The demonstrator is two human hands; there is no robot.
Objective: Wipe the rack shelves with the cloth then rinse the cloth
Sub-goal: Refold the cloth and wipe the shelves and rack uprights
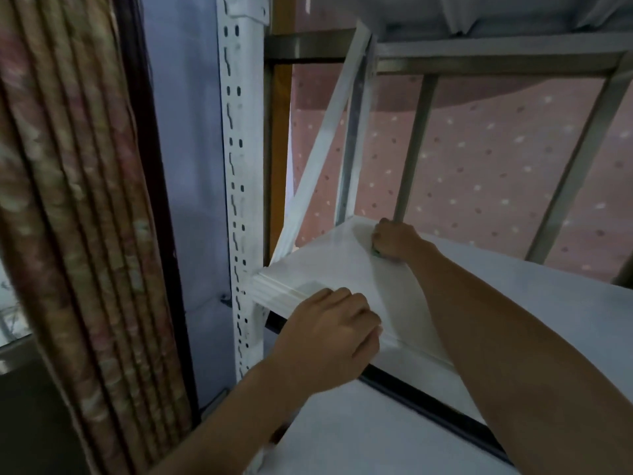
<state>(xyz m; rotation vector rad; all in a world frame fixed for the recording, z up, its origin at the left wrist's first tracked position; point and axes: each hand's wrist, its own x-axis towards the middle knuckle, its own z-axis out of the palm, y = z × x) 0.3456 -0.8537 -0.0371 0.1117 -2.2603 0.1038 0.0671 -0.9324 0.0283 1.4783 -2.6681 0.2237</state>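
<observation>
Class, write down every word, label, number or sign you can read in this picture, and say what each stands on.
No readable text anywhere.
White slotted upright: punched holes only.
White shelf: blank.
Pink backdrop: pale dots only.
Green cloth in the right hand: mostly hidden, no print visible.

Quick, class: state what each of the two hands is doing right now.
Left hand: grips the front edge of the shelf, fingers curled over it.
Right hand: holds a green cloth, mostly hidden, at the back of the shelf.
</observation>
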